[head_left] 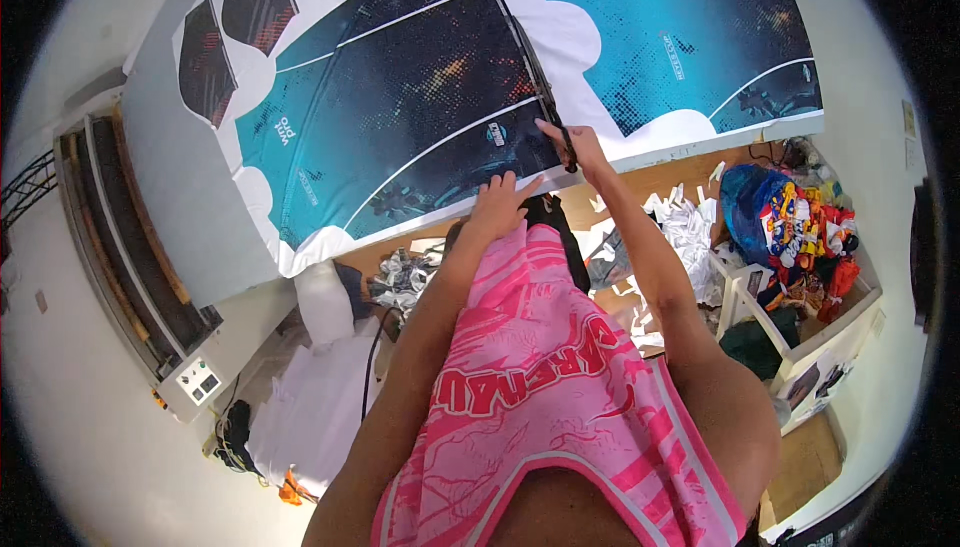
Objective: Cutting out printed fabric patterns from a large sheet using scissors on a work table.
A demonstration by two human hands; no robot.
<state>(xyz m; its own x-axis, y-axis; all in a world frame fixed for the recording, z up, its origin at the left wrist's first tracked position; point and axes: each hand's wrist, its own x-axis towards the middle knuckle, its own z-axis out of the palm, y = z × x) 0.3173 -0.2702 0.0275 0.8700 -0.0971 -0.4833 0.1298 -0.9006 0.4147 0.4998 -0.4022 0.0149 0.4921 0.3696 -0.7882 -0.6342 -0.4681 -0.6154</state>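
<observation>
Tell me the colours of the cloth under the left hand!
The cloth under the left hand is mostly teal and black, with white lines; head view.

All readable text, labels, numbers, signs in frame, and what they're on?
Locations only; wording isn't copied.
Teal-and-black fabric: white lettering, small emblems; finest print too small.
Pink jersey: large dark-pink lettering.
Table edge: faint mark, unclear.
Colourful cloth heap: white lettering, broken by folds.
Control panel: marks too small.
</observation>
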